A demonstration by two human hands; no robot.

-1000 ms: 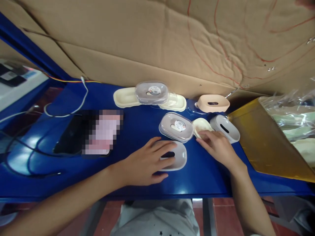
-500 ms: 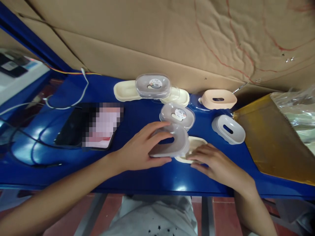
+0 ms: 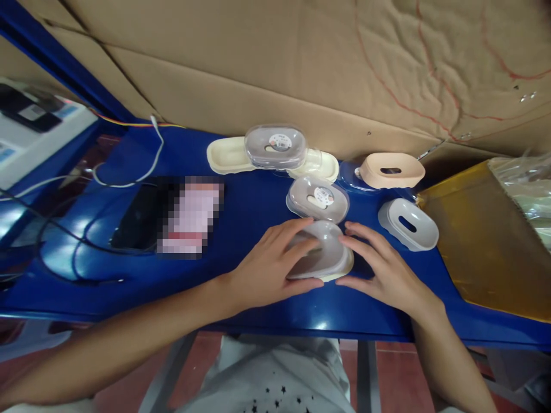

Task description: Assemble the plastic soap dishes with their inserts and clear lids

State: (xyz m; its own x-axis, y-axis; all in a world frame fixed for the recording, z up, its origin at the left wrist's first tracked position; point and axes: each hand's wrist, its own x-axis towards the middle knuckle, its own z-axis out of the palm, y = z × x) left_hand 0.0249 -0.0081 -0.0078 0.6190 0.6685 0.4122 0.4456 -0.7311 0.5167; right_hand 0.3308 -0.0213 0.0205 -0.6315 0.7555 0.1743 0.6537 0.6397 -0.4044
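Note:
A grey oval dish [image 3: 329,252] with a slot lies over a cream tray [image 3: 333,279], whose edge shows beneath it. My left hand [image 3: 275,261] grips the dish by its left end, fingers on the far rim and thumb at the near side. Around the right end curves my right hand [image 3: 379,267], fingers apart, fingertips at the rim. Just behind stands a grey dish under a clear cover with a round label [image 3: 317,199]. A similar covered dish [image 3: 275,147] rests across cream trays [image 3: 228,155] at the back.
Right of my hands sits another grey dish [image 3: 408,225], with a peach dish [image 3: 392,170] behind it on a clear cover. A cardboard box [image 3: 486,241] holding plastic-wrapped items is at the right. A phone [image 3: 191,218] and cables [image 3: 77,252] lie left on the blue table [image 3: 258,312].
My left hand has brought the grey dish right, over the cream tray. My right hand has left the tray's inside and spread around the dish's right end. The view has shifted slightly.

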